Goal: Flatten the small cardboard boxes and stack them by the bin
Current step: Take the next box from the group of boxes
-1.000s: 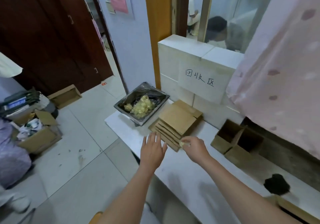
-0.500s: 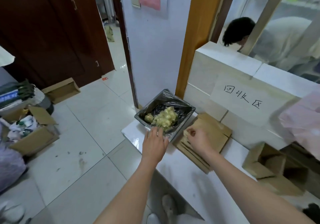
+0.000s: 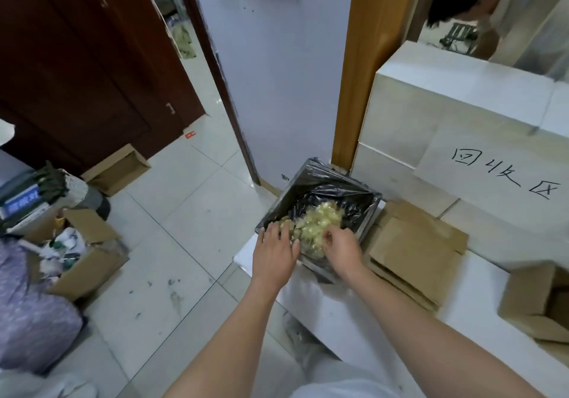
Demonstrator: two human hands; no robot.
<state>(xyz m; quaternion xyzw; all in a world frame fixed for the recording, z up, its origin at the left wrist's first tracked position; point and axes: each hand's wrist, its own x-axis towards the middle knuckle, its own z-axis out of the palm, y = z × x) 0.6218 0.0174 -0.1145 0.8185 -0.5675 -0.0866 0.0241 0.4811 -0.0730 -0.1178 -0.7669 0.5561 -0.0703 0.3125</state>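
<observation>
left hand rests flat, fingers straight, on the bin rim; right hand, fingers curled, seems to drop tape scraps in, grip unclear. flattened boxes lie stacked just right; next, likely the unflattened box farther right on the bench.

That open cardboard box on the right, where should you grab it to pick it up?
Probably by the near upright wall of the open cardboard box, coming from above. Its top is open, so fingers can slip inside and the thumb pinch outside. The right hand is nearest, but now curls over the bin.
</observation>
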